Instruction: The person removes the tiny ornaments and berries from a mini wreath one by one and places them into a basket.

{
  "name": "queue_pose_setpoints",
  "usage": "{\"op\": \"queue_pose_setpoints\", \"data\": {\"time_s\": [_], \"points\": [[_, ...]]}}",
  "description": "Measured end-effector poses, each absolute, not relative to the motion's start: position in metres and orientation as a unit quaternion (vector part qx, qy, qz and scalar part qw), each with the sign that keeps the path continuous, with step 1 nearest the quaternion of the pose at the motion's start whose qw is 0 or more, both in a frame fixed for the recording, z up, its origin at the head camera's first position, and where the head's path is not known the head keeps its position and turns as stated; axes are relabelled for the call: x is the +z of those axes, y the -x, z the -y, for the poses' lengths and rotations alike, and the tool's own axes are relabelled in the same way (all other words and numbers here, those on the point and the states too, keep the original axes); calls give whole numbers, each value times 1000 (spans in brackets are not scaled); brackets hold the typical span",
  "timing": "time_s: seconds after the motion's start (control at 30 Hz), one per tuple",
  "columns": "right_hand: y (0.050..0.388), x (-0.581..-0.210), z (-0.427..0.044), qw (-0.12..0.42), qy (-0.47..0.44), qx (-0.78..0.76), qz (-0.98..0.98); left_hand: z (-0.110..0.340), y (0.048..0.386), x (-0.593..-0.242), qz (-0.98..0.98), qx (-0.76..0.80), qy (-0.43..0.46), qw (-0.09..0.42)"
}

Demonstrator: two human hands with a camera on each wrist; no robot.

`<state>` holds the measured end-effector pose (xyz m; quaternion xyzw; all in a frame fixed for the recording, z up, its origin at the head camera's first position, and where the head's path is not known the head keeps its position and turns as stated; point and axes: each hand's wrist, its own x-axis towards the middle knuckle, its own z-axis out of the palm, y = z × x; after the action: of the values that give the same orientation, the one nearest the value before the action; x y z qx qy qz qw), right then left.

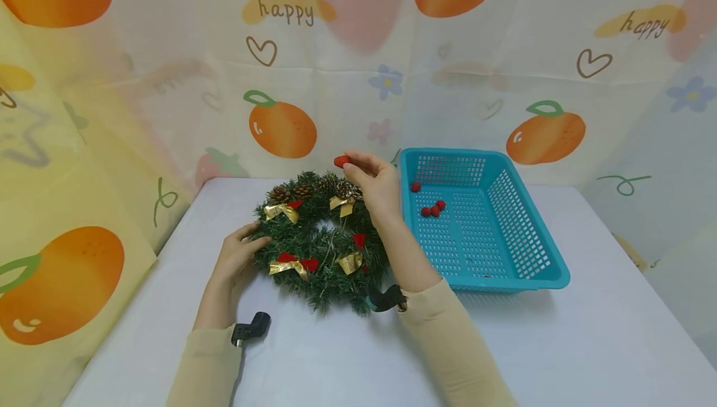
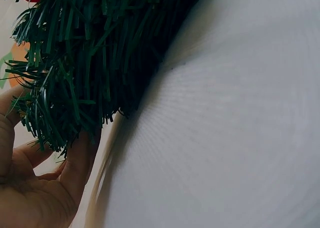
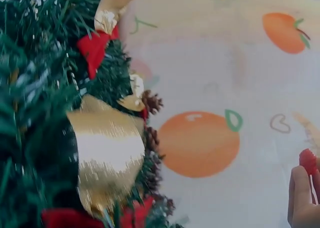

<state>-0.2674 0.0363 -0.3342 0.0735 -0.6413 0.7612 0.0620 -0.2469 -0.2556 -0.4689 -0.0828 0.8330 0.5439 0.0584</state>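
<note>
A green wreath (image 1: 313, 239) with gold and red bows and pinecones lies on the white table. My left hand (image 1: 236, 254) grips its left edge; in the left wrist view the fingers of that hand (image 2: 47, 188) reach around the green needles (image 2: 75, 62). Above the wreath's upper right part, my right hand (image 1: 381, 189) pinches a small red berry (image 1: 342, 161) between thumb and fingers. The right wrist view shows the berry (image 3: 308, 161) in the fingertips at the right edge, apart from the wreath (image 3: 30, 87) and its gold bow (image 3: 107, 158).
A blue perforated basket (image 1: 546, 264) stands right of the wreath, close to my right forearm. Several red berries (image 1: 435, 211) lie inside it toward the left. Behind the table (image 1: 313, 357) hangs a curtain (image 1: 347, 83) printed with oranges.
</note>
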Motion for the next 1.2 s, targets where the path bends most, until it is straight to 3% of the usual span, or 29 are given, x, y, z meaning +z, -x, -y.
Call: {"op": "queue_pose_setpoints", "data": {"time_s": [0.7,1.2], "points": [[264,-323,-108,110,-13,798,592,255,246,-468,-839,534,78,59],[268,-334,-164,122,73,845,515,253,244,-465,-838,535,83,60]]}}
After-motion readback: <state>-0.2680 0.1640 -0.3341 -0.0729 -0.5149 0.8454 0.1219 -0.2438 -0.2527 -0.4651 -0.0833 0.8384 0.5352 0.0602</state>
